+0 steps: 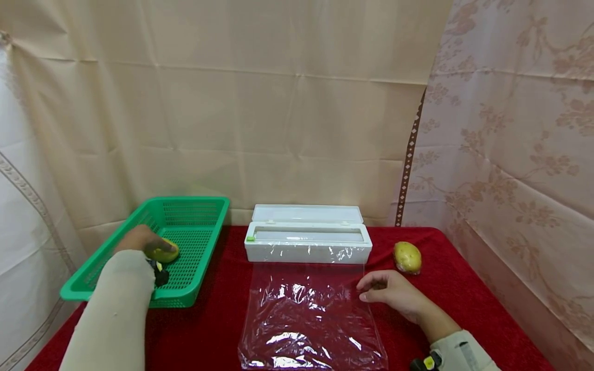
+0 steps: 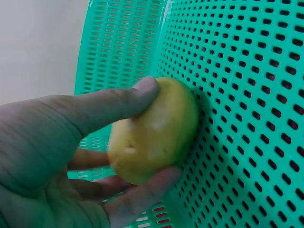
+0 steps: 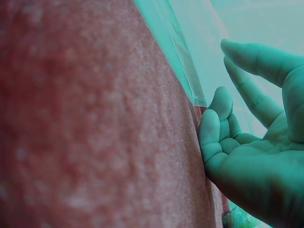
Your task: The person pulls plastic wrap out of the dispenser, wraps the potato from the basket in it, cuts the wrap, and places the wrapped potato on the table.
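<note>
In the head view my left hand (image 1: 138,239) reaches into the green basket (image 1: 211,260) and grips a yellow potato (image 1: 167,253). The left wrist view shows the thumb on one side of this potato (image 2: 159,130) and fingers round the other, close over the slotted basket floor (image 2: 247,109). My right hand (image 1: 398,292) holds nothing and hovers by the right edge of a sheet of cling film (image 1: 308,319), its fingers loosely bent. In the right wrist view those fingers (image 3: 216,130) are beside the film's corner (image 3: 198,100).
The film runs out of a white dispenser box (image 1: 308,252) whose lid (image 1: 306,213) stands raised at the back. A film-wrapped potato (image 1: 407,257) lies on the red cloth (image 1: 468,304) to the right. Curtains (image 1: 278,113) hang behind the table.
</note>
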The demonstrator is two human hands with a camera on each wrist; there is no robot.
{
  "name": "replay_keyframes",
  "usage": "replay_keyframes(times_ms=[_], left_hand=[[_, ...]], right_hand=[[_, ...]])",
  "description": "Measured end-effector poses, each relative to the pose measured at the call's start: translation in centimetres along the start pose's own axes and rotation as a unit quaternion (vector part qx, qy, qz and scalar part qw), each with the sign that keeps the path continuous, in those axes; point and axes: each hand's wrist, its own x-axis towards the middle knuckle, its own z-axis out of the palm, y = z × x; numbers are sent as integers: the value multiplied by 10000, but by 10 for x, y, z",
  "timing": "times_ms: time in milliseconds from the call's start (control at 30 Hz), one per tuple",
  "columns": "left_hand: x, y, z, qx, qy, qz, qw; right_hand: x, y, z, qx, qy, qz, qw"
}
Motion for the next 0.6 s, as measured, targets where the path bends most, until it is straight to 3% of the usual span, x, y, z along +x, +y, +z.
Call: replay_keyframes(times_ms=[167,300,433,600], left_hand=[[-2,4,0,-528,337,-50,9980],[-1,10,0,-1005,425,22,9940],[-1,19,-1,-1340,566,285,9889],[-2,33,-8,-1390,722,718,9850]], right_hand=[[1,0,0,-10,18,13,10000],[2,-1,0,15,35,14,10000],[3,-1,0,-19,59,7,10000],[1,1,-1,-29,52,-4,10000]])
